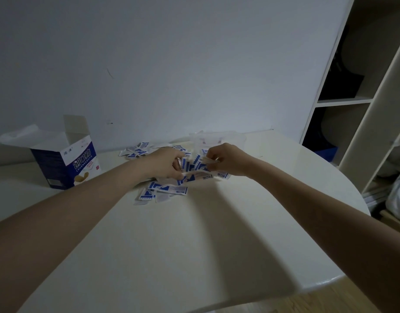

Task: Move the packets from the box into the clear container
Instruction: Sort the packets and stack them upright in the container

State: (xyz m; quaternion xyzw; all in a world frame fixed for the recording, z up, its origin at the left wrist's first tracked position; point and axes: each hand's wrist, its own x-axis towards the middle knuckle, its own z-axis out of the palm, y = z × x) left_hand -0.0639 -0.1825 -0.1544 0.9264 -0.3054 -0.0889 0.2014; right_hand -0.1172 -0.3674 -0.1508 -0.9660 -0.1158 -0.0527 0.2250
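Several small blue-and-white packets (165, 190) lie scattered in a heap on the white table (194, 233). My left hand (165, 163) rests on the heap with fingers curled around some packets. My right hand (226, 159) pinches a few packets just to the right of it. The blue-and-white box (70, 163) stands open at the left, apart from both hands. The clear container (217, 138) sits just behind my hands near the wall, partly hidden and hard to make out.
A few more packets (135, 151) lie behind my left hand near the wall. The table's rounded edge curves along the right and front. An open shelf unit (352, 98) stands at the right, with wooden floor below.
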